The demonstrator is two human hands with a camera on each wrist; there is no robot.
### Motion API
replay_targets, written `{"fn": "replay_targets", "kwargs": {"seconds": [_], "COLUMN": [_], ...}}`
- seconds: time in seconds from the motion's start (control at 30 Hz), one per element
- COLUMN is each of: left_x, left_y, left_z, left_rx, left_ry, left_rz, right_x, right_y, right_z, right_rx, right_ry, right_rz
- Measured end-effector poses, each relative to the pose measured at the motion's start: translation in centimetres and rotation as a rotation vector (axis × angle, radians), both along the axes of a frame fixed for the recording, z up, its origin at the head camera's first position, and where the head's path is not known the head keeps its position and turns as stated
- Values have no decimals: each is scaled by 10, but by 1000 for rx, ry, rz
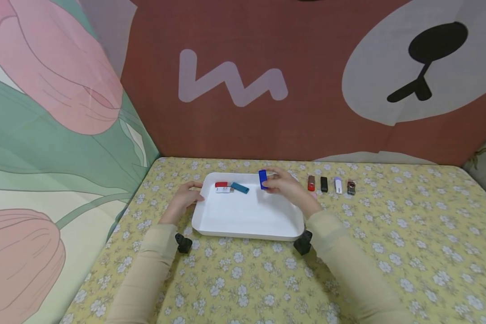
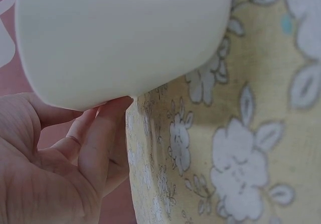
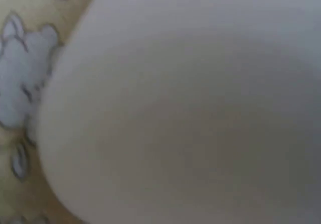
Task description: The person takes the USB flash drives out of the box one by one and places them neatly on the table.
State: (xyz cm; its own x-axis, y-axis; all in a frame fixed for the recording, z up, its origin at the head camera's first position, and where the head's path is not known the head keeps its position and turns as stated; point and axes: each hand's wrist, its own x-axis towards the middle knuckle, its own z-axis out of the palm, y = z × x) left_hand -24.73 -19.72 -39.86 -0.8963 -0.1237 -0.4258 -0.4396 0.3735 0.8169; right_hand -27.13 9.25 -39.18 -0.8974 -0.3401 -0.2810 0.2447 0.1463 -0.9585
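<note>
A white tray (image 1: 247,216) lies on the flowered cloth; its underside and side (image 2: 120,38) fill much of the left wrist view. My left hand (image 1: 185,198) grips the tray's left rim, thumb on the edge and fingers (image 2: 103,138) below it. Over the back right part of the tray, my right hand (image 1: 285,185) pinches a blue USB stick (image 1: 263,179). Inside the tray, at the back left, lie a red USB stick (image 1: 221,184), a white USB stick (image 1: 223,190) and a teal USB stick (image 1: 240,187). The right wrist view shows only the blurred tray, no hand.
Right of the tray stand in a row a red-brown USB stick (image 1: 311,183), a black one, a white and lilac one, and a dark one with a metal swivel (image 1: 351,187). Something pink (image 1: 313,195) shows partly behind the right wrist. A printed backdrop (image 1: 235,130) rises behind the table.
</note>
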Motion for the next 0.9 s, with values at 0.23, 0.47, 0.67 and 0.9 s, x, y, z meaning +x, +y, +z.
{"fn": "replay_targets", "kwargs": {"seconds": [0.23,0.47,0.67,0.9], "left_x": [0,0,2,1], "left_y": [-1,0,0,0], "left_z": [0,1,2,1], "left_rx": [9,5,10,17], "left_ry": [7,-6,3,19], "left_rz": [-4,8,-2,-7], "right_x": [0,-1,1,2], "right_y": [20,44,57,75], "right_z": [9,5,4,3], "right_rx": [38,76,88,92], "right_ry": [31,14,21,44], "right_rz": [-2,-7,-36,-22]}}
